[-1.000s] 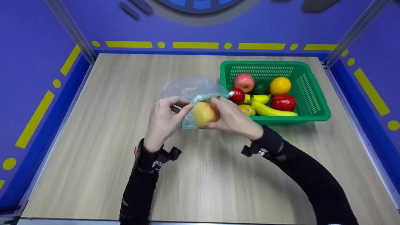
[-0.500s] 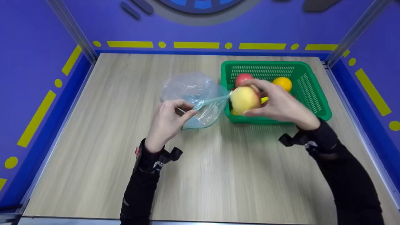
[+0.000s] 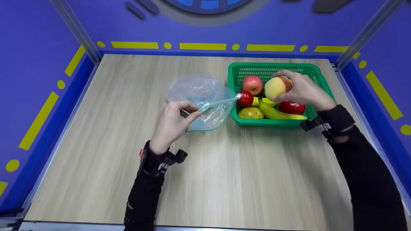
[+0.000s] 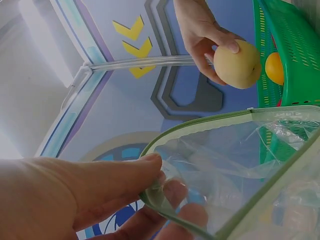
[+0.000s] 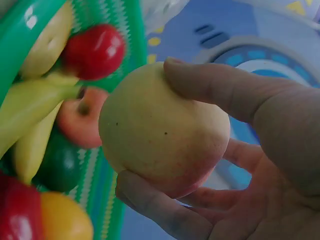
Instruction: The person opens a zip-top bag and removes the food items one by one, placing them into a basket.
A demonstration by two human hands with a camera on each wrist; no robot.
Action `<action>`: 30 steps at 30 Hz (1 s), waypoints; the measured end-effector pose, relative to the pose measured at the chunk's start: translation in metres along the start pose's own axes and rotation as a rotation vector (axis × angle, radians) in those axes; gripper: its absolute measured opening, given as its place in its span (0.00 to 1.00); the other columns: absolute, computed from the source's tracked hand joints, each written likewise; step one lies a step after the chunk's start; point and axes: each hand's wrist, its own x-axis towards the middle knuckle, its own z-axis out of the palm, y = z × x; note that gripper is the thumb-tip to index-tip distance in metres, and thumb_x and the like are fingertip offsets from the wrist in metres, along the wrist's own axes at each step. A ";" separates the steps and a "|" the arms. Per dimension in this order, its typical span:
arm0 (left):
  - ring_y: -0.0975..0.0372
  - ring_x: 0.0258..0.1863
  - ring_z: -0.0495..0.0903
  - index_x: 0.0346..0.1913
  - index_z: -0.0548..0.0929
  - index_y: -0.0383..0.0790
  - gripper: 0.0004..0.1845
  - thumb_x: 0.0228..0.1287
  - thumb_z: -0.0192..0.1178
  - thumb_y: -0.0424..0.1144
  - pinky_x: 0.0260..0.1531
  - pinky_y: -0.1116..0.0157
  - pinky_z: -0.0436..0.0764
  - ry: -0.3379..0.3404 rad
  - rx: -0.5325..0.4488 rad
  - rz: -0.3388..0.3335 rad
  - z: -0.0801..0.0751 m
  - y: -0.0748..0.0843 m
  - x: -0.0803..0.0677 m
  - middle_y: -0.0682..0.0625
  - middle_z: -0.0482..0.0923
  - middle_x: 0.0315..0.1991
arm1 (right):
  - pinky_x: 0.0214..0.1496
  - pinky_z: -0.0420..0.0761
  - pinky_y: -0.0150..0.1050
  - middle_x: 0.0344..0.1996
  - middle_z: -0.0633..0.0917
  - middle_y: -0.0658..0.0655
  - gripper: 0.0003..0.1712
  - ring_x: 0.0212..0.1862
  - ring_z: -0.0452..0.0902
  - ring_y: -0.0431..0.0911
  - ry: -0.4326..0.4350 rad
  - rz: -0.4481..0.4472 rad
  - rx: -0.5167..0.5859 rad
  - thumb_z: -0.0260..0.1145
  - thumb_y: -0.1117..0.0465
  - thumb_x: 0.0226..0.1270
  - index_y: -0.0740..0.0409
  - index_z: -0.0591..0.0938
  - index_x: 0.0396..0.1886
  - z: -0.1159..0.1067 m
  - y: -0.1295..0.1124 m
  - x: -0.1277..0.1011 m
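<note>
My right hand (image 3: pixel 297 89) grips a yellow-pink peach (image 3: pixel 276 88) over the green basket (image 3: pixel 324 93); the same peach (image 5: pixel 162 132) fills the right wrist view and the peach (image 4: pixel 237 64) shows far off in the left wrist view. My left hand (image 3: pixel 175 120) pinches the green zip rim of a clear plastic bag (image 3: pixel 200 96) that lies on the wooden table (image 3: pixel 224 179). The bag (image 4: pixel 235 165) mouth stands open and the bag looks empty. My left fingers (image 4: pixel 110 175) hold the rim near its corner.
The basket holds a red apple (image 3: pixel 252 84), a small red fruit (image 3: pixel 245 98), bananas (image 3: pixel 276 112), a yellowish fruit (image 3: pixel 251 113) and a red fruit (image 3: pixel 292 107). Blue walls with yellow marks (image 3: pixel 200 46) ring the table. Bare wood lies in front of both hands.
My right hand carried the peach from the bag's mouth rightward and away, to above the basket. The left hand kept its pinch on the bag rim.
</note>
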 end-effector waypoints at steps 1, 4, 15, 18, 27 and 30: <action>0.54 0.37 0.89 0.45 0.91 0.35 0.08 0.69 0.72 0.36 0.44 0.58 0.90 0.001 0.000 0.000 0.000 0.000 0.000 0.44 0.92 0.41 | 0.54 0.79 0.60 0.66 0.76 0.72 0.48 0.55 0.75 0.65 -0.013 0.009 -0.010 0.81 0.53 0.62 0.56 0.68 0.78 0.001 0.006 0.004; 0.54 0.37 0.90 0.45 0.91 0.35 0.08 0.68 0.72 0.36 0.44 0.58 0.90 0.003 0.004 0.002 0.001 -0.001 0.002 0.44 0.92 0.40 | 0.54 0.79 0.62 0.65 0.76 0.73 0.48 0.55 0.74 0.66 -0.052 0.031 -0.036 0.80 0.54 0.62 0.58 0.67 0.78 0.004 0.023 0.014; 0.52 0.38 0.89 0.46 0.91 0.35 0.08 0.69 0.71 0.35 0.46 0.57 0.89 0.004 -0.011 -0.023 0.001 -0.005 0.003 0.43 0.92 0.41 | 0.60 0.77 0.64 0.65 0.78 0.75 0.43 0.58 0.75 0.66 -0.091 -0.002 -0.090 0.78 0.59 0.65 0.64 0.70 0.76 0.016 0.046 0.023; 0.51 0.39 0.89 0.47 0.91 0.36 0.08 0.70 0.70 0.36 0.47 0.56 0.89 -0.001 -0.011 -0.035 0.000 -0.006 0.002 0.43 0.92 0.42 | 0.58 0.79 0.63 0.63 0.79 0.75 0.41 0.56 0.77 0.65 -0.090 -0.017 -0.123 0.76 0.59 0.67 0.65 0.70 0.76 0.019 0.047 0.022; 0.52 0.39 0.89 0.47 0.91 0.36 0.07 0.70 0.70 0.34 0.47 0.57 0.88 0.021 0.004 -0.034 0.003 -0.011 -0.001 0.43 0.91 0.42 | 0.41 0.73 0.48 0.52 0.83 0.70 0.37 0.41 0.76 0.58 0.007 -0.032 -0.098 0.71 0.54 0.74 0.66 0.72 0.75 0.020 0.038 0.003; 0.53 0.41 0.89 0.47 0.91 0.37 0.07 0.71 0.70 0.35 0.48 0.56 0.88 0.028 0.032 -0.041 0.003 -0.015 -0.003 0.44 0.91 0.42 | 0.50 0.82 0.57 0.59 0.82 0.71 0.35 0.52 0.80 0.65 0.103 -0.049 -0.034 0.70 0.53 0.75 0.65 0.73 0.75 0.023 0.029 -0.011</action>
